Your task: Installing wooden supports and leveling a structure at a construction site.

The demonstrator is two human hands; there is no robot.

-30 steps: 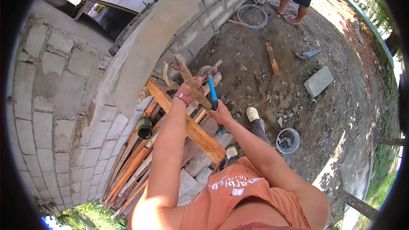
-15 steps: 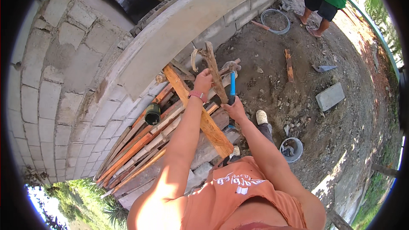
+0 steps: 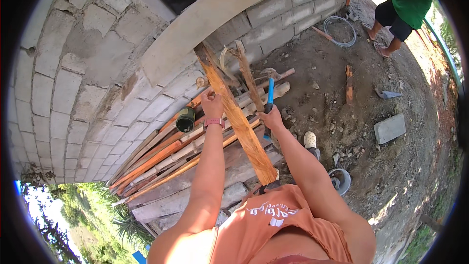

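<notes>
My right hand (image 3: 270,116) is closed round the black grip of a hammer (image 3: 271,90) with a blue shaft; its head lies against the similarly coloured clutter behind. Beside that hand a rough forked branch (image 3: 249,76) stands tilted, its lower end by my fingers. A broad orange-brown plank (image 3: 237,117) slopes from the wall's ledge down toward my body. At the plank's left edge is my left hand (image 3: 212,105), its fingers pinched together; whatever they hold is too small or hidden to make out. Just left of it sits a dark green container (image 3: 185,119).
Several long boards and poles (image 3: 171,151) lie along the block wall (image 3: 122,137). On the dirt to the right are a bucket (image 3: 343,181), a concrete block (image 3: 390,128), a trowel (image 3: 388,94), a short wood piece (image 3: 349,85) and coiled wire (image 3: 340,32). A person in green (image 3: 410,0) stands at far right.
My left hand has moved left and down, away from the branch to the plank's left side. My right hand still grips the hammer. The whole view has shifted, with the ground things now farther right.
</notes>
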